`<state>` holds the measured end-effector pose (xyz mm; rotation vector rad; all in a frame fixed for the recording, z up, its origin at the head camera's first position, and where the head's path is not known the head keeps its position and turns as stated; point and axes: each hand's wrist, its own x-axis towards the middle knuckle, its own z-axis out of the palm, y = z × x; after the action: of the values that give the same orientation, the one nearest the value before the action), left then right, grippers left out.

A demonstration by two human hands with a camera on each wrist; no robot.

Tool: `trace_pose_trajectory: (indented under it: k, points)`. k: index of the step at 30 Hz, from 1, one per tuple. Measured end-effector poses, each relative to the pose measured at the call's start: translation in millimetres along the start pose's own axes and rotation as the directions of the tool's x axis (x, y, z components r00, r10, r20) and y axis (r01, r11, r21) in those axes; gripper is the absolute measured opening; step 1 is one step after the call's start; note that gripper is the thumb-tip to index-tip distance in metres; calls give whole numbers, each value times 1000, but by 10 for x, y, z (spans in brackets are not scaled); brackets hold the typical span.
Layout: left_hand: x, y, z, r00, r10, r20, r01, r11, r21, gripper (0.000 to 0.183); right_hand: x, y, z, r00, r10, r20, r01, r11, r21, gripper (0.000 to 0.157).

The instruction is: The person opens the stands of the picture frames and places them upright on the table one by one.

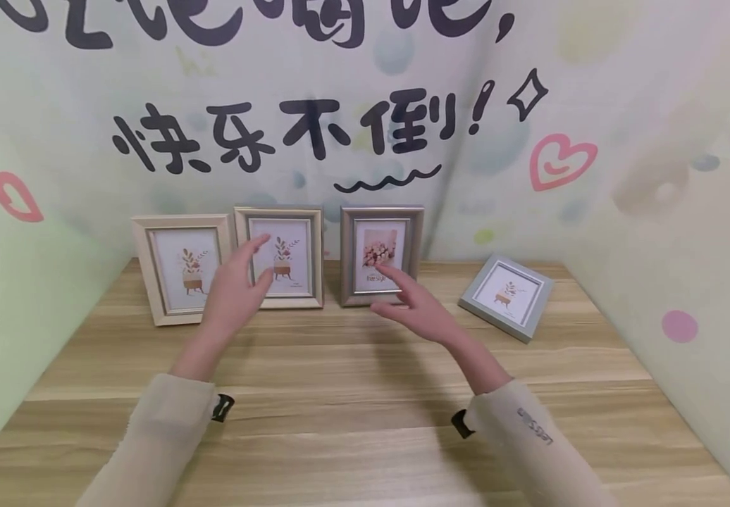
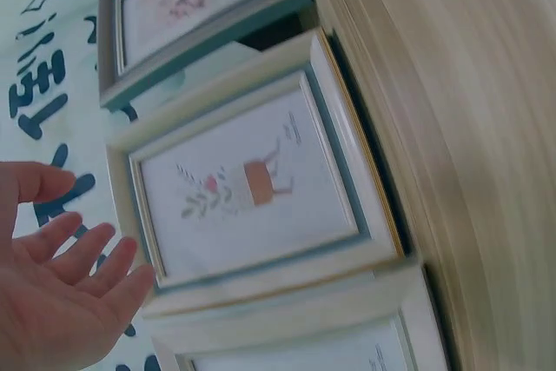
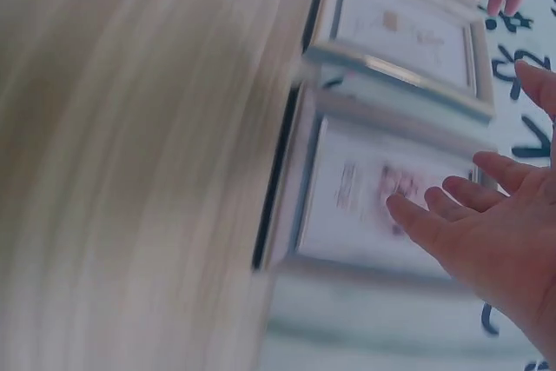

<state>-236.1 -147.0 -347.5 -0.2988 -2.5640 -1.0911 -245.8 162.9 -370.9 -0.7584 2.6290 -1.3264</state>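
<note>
Three picture frames stand upright in a row at the back of the table. My left hand (image 1: 236, 285), empty and with fingers spread, is in front of the left cream frame (image 1: 149, 271) and the middle cream frame (image 1: 317, 260); both show a potted plant picture. Before the grey-brown frame (image 1: 347, 260) with a pink flower picture is my right hand (image 1: 418, 306), its fingers loosely extended and holding nothing. In the right wrist view the fingers (image 3: 426, 223) overlap that flower picture. A blue-grey frame (image 1: 539, 303) lies flat at the right, picture side up.
Behind the frames hangs a pale printed cloth (image 1: 314, 70) with dark lettering and pink hearts. Pale walls flank the wood-grain table (image 1: 339, 415) on both sides. A gap separates the middle cream frame from the grey-brown one.
</note>
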Motion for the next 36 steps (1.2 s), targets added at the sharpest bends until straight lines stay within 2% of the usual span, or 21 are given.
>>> trace_pose_trajectory:
  k: [3,7,13,17,21,25,29,31,36]
  points:
    - [-14,102,104,996,9,89,-10,1000,13,55,-168,109,-120,999,31,-15,-31,999,-27,74]
    - [-16,238,299,984,45,172,-46,999,5,53,-390,217,-288,997,75,-35,-76,996,-37,74]
    - [2,498,678,953,108,281,-98,994,-49,50,-705,402,-522,989,130,-67,-136,987,-84,74]
    - [27,656,953,924,148,353,-127,989,-82,49,-885,506,-654,983,143,-117,-157,981,-117,72]
    - [35,782,1230,890,162,427,-131,986,-99,49,-1027,585,-786,977,153,-146,-169,981,-101,72]
    - [49,918,1515,844,174,507,-153,985,-84,51,-1171,681,-928,967,201,-157,-217,972,-91,74]
    - [83,1078,1781,799,178,574,-190,981,-40,54,-1319,792,-1063,949,256,-187,-283,948,-142,75]
    - [105,1147,1904,787,181,590,-213,977,-17,55,-1378,839,-1116,940,273,-207,-309,936,-168,75]
    - [158,1246,2167,777,173,605,-223,975,7,57,-1461,907,-1190,928,293,-231,-339,919,-200,76]
